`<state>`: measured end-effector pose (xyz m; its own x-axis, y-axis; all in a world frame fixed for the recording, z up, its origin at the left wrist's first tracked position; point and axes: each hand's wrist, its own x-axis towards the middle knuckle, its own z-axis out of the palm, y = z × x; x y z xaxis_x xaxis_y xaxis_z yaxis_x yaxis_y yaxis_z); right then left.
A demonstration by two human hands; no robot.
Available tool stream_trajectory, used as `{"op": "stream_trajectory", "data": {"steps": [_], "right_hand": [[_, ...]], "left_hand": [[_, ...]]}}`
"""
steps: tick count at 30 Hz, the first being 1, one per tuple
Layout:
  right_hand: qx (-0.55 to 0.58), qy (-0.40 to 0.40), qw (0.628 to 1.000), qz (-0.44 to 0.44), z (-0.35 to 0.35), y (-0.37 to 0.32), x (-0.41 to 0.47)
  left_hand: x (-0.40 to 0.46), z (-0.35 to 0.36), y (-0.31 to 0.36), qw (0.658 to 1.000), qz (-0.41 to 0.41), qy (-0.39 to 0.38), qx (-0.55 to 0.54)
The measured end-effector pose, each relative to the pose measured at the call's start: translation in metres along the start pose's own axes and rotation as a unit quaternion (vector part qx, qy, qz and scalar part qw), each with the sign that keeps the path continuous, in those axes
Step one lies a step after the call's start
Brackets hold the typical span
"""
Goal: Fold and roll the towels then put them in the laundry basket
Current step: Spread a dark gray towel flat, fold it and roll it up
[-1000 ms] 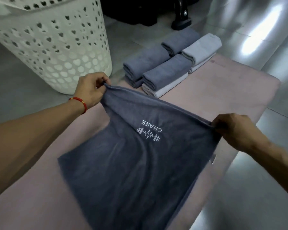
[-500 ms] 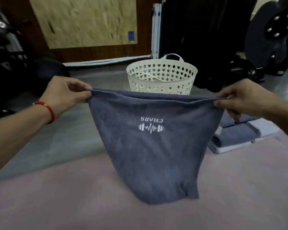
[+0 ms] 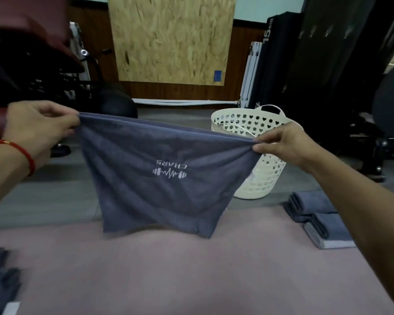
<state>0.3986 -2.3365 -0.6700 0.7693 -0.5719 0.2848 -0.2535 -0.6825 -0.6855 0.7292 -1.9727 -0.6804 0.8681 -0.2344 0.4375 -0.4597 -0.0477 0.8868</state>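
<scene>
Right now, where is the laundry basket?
In the head view, the laundry basket stands on the floor right of centre, behind the held grey towel and the right hand.

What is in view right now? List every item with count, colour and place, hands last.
dark grey logo towel: one, grey-blue, held up over the mat.
white perforated plastic laundry basket: one, cream, on the floor behind the towel, right of centre.
stack of folded towels: several, grey and light grey, right edge of the mat.
pink floor mat: one, dusty pink, foreground.
plywood board: one, tan, against the back wall.
red string bracelet: one, left wrist.
left hand: pinches the towel's left top corner.
right hand: pinches the right top corner.
</scene>
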Motion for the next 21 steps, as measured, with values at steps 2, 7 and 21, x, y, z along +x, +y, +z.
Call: {"op": "stream_trajectory", "data": {"steps": [2, 7, 21], "right_hand": [[0.069, -0.027, 0.997, 0.011, 0.014, 0.003, 0.003], [0.081, -0.060, 0.995, 0.027, 0.025, 0.013, 0.017], [-0.225, 0.109, 0.958, -0.141, 0.011, -0.014, 0.011]], "left_hand": [[0.002, -0.003, -0.002, 0.999, 0.002, 0.033, -0.008], [-0.016, 0.005, -0.017, 0.997, 0.005, 0.078, -0.003], [-0.019, -0.008, -0.033, 0.989, 0.050, 0.011, 0.140]]}}
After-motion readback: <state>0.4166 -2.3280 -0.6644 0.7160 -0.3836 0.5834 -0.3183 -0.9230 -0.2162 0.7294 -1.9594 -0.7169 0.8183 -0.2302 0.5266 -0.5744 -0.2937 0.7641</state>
